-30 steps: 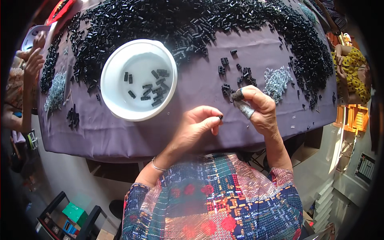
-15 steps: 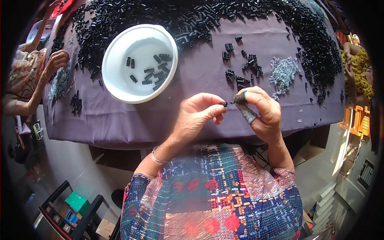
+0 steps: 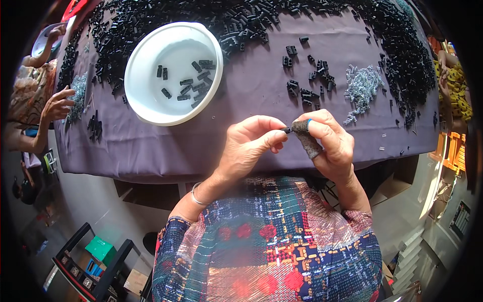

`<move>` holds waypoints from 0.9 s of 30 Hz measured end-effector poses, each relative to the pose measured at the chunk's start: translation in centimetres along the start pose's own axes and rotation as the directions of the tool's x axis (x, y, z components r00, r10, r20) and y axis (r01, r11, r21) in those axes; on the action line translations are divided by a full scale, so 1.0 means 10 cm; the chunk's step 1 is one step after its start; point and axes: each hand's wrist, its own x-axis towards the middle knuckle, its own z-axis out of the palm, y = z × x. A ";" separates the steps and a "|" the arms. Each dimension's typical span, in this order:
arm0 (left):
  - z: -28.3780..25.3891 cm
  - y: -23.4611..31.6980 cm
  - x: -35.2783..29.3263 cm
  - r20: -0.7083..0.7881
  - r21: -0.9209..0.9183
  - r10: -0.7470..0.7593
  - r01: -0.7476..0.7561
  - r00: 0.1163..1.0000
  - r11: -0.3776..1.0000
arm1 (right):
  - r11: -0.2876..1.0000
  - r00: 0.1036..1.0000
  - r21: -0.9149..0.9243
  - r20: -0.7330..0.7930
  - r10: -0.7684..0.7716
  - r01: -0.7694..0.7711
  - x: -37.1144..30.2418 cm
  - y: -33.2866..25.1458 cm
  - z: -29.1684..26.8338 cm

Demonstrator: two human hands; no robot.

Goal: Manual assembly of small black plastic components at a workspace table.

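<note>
My left hand [image 3: 251,146] pinches a small black plastic piece [image 3: 287,130] between thumb and forefinger. Close against it, my right hand [image 3: 333,143] is closed in a pinch, with grey-brown cloth covers [image 3: 308,143] on its thumb and forefinger and a blue band at one. The right fingertips meet the end of the black piece; whether they hold a second bit is hidden. Beyond my hands lie several loose black pieces [image 3: 322,73] and a pile of small clear, silvery parts [image 3: 363,86]. To the left stands a white bowl [image 3: 138,103] with black pieces inside.
A large heap of black pieces [image 3: 241,25] spreads over the far side of the purple-covered table [image 3: 146,156]. Another person's hand [image 3: 58,104] is at the left edge beside a second clear pile [image 3: 78,98]. A person in yellow [image 3: 455,83] sits at the right.
My hands have come together, closing the small gap between the black piece and my right fingertips. The view has shifted slightly. The person's hand at left has lowered and opened somewhat.
</note>
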 end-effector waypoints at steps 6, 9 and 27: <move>0.01 -0.01 -0.01 -0.015 0.019 -0.008 0.009 1.000 1.000 | 0.999 1.000 -0.032 -0.005 -0.013 0.013 -0.03 0.01 0.04; 0.01 -0.01 -0.01 -0.024 0.049 -0.027 0.028 0.999 0.998 | 1.000 1.000 -0.021 0.019 -0.008 0.008 -0.02 0.04 0.05; 0.02 0.02 0.03 -0.042 0.125 -0.071 0.076 0.997 0.989 | 0.989 0.977 -0.062 0.177 -0.122 0.135 0.09 0.18 0.03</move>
